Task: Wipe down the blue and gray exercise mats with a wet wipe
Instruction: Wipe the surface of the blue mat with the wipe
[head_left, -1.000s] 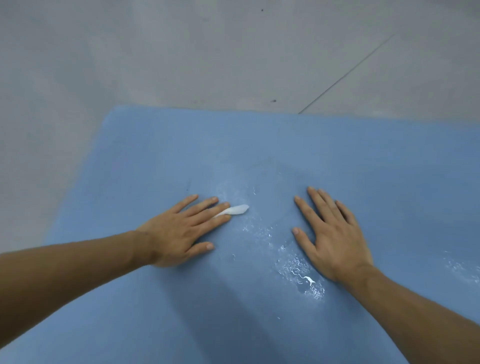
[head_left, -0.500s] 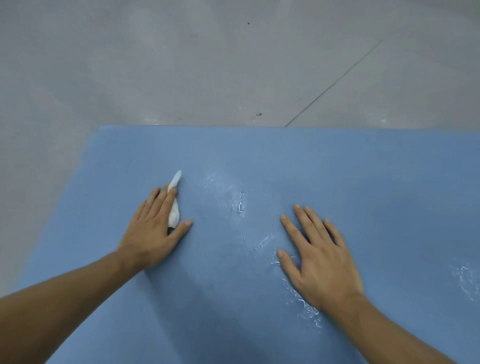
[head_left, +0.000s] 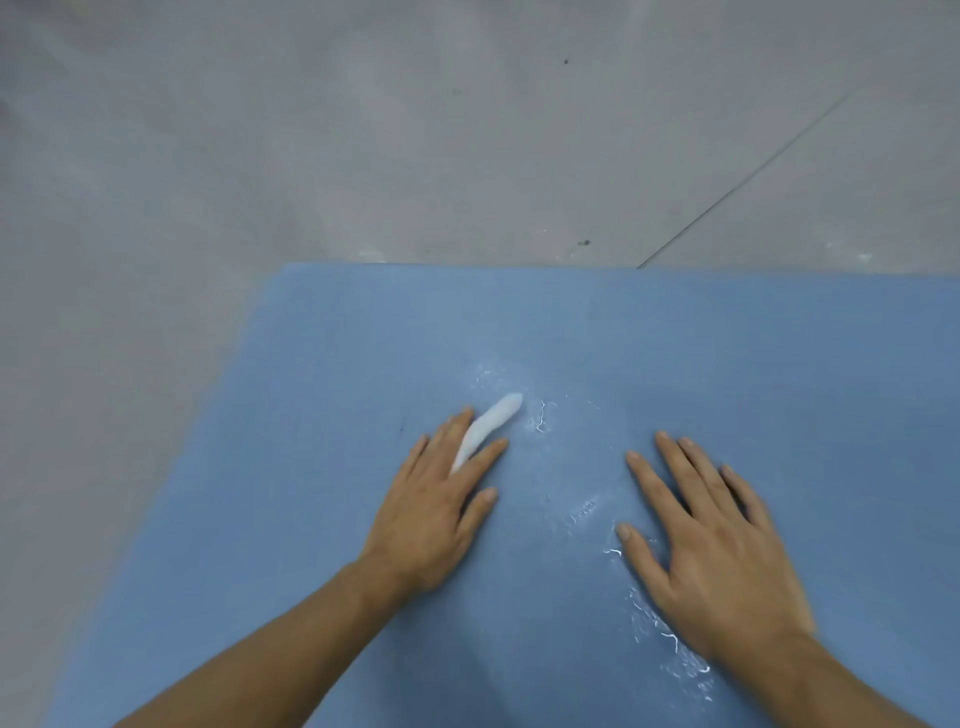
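A blue exercise mat (head_left: 727, 353) covers the lower part of the head view, its far edge and left corner visible. My left hand (head_left: 441, 499) lies flat on the mat, pressing a white wet wipe (head_left: 491, 423) whose rolled end pokes out between the fingers toward the upper right. My right hand (head_left: 711, 545) rests flat on the mat to the right, fingers spread, holding nothing. Shiny wet streaks (head_left: 540, 415) mark the mat between and below the two hands. No gray mat is in view.
Gray floor (head_left: 363, 130) surrounds the mat at the top and left. A dark seam line (head_left: 753, 182) runs diagonally across the floor at the upper right. Small dark specks dot the floor.
My left hand has swept the wipe from the mat's left side back toward the middle, and the wipe's tip now points up and right. The right hand has stayed flat on the mat.
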